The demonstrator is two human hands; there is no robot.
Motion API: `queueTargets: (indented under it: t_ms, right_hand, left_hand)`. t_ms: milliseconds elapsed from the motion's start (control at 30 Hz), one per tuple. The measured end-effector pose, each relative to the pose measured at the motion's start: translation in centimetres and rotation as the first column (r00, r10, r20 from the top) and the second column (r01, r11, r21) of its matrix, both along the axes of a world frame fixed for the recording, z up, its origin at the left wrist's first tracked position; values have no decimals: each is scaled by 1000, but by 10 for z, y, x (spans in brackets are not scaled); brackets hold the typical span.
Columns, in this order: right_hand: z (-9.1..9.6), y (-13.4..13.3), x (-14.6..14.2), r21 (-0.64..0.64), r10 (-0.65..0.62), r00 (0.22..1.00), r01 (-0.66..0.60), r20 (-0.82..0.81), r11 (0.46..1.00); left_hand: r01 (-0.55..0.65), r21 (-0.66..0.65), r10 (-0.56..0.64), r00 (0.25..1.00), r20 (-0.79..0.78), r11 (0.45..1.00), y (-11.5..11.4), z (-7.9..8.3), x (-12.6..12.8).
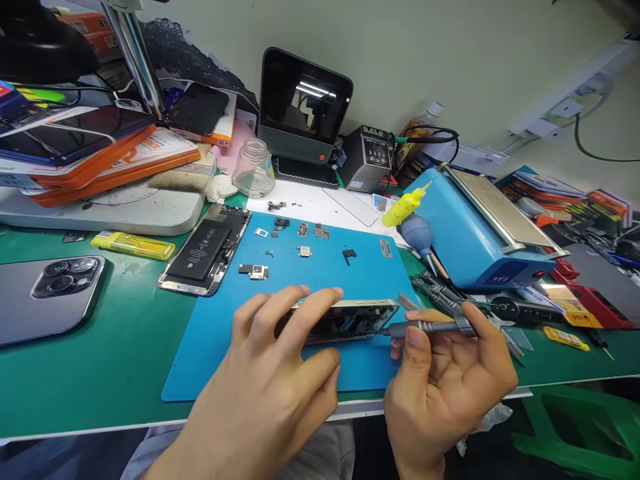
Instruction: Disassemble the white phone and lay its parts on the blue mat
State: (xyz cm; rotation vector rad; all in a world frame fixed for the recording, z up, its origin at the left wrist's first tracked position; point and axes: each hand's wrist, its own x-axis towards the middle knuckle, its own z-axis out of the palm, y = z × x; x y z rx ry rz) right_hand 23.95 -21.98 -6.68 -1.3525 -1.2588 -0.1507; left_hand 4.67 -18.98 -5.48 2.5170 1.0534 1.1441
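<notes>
My left hand (285,373) grips an opened phone frame (350,320), tilted up on its long edge over the blue mat (215,353). Its bare inside faces me, partly covered by my fingers. Between the thumb and fingers of my right hand (445,380) is a grey precision screwdriver (425,327), its tip at the frame's lower right corner. Behind the frame, small phone parts lie on the mat, among them a metal-and-black module (254,271), a silver bracket (304,251) and a black piece (349,255).
A phone screen assembly with a battery (203,250) overlaps the mat's left edge. Further left lie a grey phone (55,293) and a yellow packet (133,245). At the right stand a blue machine (465,233), a blower bulb (417,231) and a yellow bottle (404,205). A glass jar (254,170) stands behind.
</notes>
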Motion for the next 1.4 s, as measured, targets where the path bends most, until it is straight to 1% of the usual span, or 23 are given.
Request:
queueTargets:
  t_ms: [100,233,300,367,433,500,567,633,800,867,1000,1133,1267,1333,1400]
  right_hand:
    - [-2,1,3,-25,-10,997,12,72,1000]
    - [-1,3,8,-58,-39,955,58,293,997]
    - [1,4,9,-37,-50,926,69,375,997]
    - [3,4,11,-15,-62,913,74,404,997]
    - [4,3,11,-20,-42,921,53,388,998]
    - [4,3,11,-42,9,932,6,362,999]
    - [4,4,12,-35,37,934,-26,355,999]
    - [4,5,12,-37,31,938,-20,344,999]
    - [2,4,11,-53,-7,967,21,256,998]
    - [2,3,10,-35,-12,967,21,253,999]
    - [4,4,8,28,12,971,-19,240,999]
    - [5,5,9,32,-38,962,31,269,999]
    - [1,5,9,84,-65,970,47,232,995]
    - [-1,4,7,77,-76,974,61,216,995]
    - [-1,4,4,45,-70,987,65,144,997]
  left_hand:
    - [5,-7,-5,1000,1,1000,0,1,-1]
    - [-4,-9,4,1000,6,1000,1,2,0]
    - [-7,-11,7,1000,4,1000,1,2,0]
    - [-2,-9,2,1000,0,1000,1,2,-1]
    - [1,-7,-1,1000,-2,1000,0,1,-2]
    - [2,-5,-2,1000,1,1000,-1,1,-3]
    - [2,-6,-2,1000,5,1000,-2,2,-3]
    - [9,-8,-9,1000,7,1000,-2,2,-3]
    - [2,-15,-2,1000,15,1000,-2,3,-2]
    - [-2,-4,2,1000,18,1000,-1,3,-2]
    - [-15,25,14,999,37,1000,0,1,-1]
    - [-14,5,14,1000,18,1000,0,2,-2]
    - [7,-15,-6,1000,27,1000,-1,3,-4]
    - [13,-30,-12,999,39,999,-1,3,-5]
    - [15,-44,-12,999,50,999,1,3,-5]
